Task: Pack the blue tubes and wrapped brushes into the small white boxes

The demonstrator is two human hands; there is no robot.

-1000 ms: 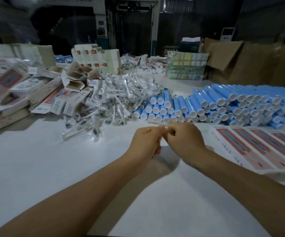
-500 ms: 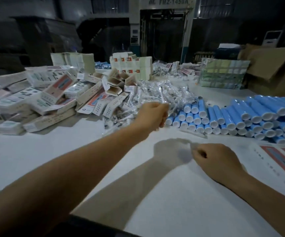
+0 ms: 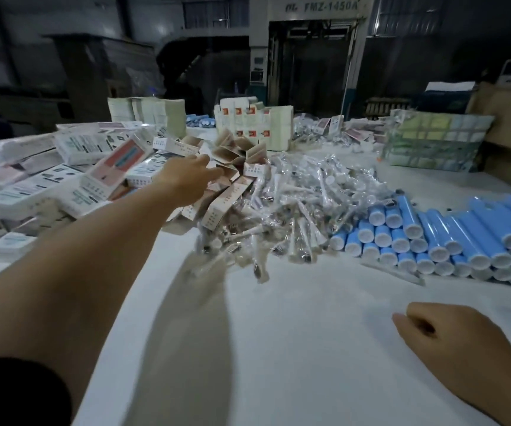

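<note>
right hand (image 3: 450, 342): I rest it low on the white table (image 3: 294, 348), close to me. The fingers curl in loosely. I see nothing in it

left hand (image 3: 186, 179): I stretch it far out to the left and away from me. The fingers reach forward, a bit apart, and the tips are right at the small white boxes (image 3: 232, 167). I cannot tell if they touch one yet. It holds nothing that I can see

blue tubes (image 3: 426, 238): they lie in a stack on the right, round white ends facing me, long way pointing away from me. My right hand is the near one for these

wrapped brushes (image 3: 294, 210): a shiny heap in the middle, between the boxes and the tubes, pointing every which way

which way to go: the open boxes sit just past my left fingertips, a little to the right. Their long sides mostly slant away from me. I think the left hand should take one, since the right is well apart from them

big flat boxes (image 3: 73, 179): piled on the far left, beside my left arm
</note>
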